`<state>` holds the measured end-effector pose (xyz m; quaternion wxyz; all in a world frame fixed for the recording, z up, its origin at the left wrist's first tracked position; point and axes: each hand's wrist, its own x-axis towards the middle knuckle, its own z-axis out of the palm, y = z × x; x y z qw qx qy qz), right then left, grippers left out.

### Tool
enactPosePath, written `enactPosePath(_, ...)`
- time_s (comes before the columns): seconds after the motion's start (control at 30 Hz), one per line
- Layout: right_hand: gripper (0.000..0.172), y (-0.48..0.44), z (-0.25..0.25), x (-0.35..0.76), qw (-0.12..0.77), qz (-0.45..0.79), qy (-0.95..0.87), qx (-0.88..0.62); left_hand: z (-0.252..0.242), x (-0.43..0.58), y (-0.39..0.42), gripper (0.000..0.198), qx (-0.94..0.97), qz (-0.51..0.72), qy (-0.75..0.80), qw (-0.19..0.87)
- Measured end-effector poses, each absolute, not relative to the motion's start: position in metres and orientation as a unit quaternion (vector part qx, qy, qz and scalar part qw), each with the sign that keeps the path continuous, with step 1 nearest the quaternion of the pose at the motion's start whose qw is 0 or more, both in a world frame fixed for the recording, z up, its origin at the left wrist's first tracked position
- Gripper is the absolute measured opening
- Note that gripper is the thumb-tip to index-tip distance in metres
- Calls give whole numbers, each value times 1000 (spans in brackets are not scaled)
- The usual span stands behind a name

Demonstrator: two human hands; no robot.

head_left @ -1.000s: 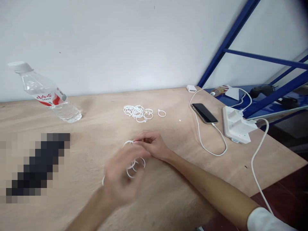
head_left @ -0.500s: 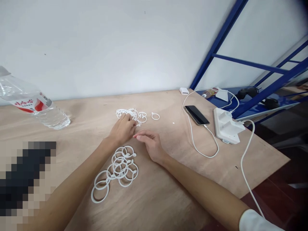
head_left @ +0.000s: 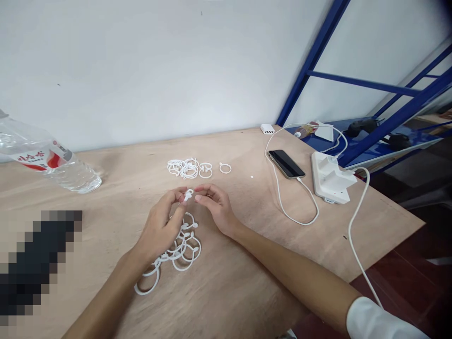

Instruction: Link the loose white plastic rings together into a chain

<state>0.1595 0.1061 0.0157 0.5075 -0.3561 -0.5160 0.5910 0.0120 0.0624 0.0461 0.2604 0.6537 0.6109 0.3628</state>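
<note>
My left hand (head_left: pixel 163 219) is closed, with thumb and fingers pinching a small white plastic ring piece (head_left: pixel 188 195) that looks like a curtain ring seen edge-on; part of it is hidden by the fingers. Just to its right is my right hand (head_left: pixel 218 209), its thumb and index fingertips a little apart and close to the piece, with nothing visible between them. Below the hands lies a pile of larger white curtain rings (head_left: pixel 187 269), overlapping and partly covered by my left hand and forearm. Beyond the hands sits a cluster of smaller white rings (head_left: pixel 189 176).
One single white ring (head_left: pixel 230 170) lies right of the cluster. A clear water bottle (head_left: pixel 79 176) is at the left. At the right are a phone (head_left: pixel 286 164) on a white cable and a power strip (head_left: pixel 319 181) with plugs. A blue metal frame (head_left: pixel 305 77) rises behind.
My left hand has come back from the far cluster toward me, bringing a white piece up to my right hand. My right hand has stayed nearly in place.
</note>
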Motion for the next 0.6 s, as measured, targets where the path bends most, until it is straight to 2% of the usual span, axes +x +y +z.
enactPosePath(0.13,19,101,15,159,460,599,-573,-320,38,5,37,24,676,356,622,172)
enactPosePath(0.33,23,97,17,160,399,575,-646,-303,26,-8,25,45,736,355,575,-35)
enactPosePath(0.43,22,97,18,161,387,558,-671,-298,28,-14,26,43,764,346,540,-66)
enactPosePath(0.6,23,99,15,161,370,543,-695,-291,31,-20,26,33,787,317,527,-44)
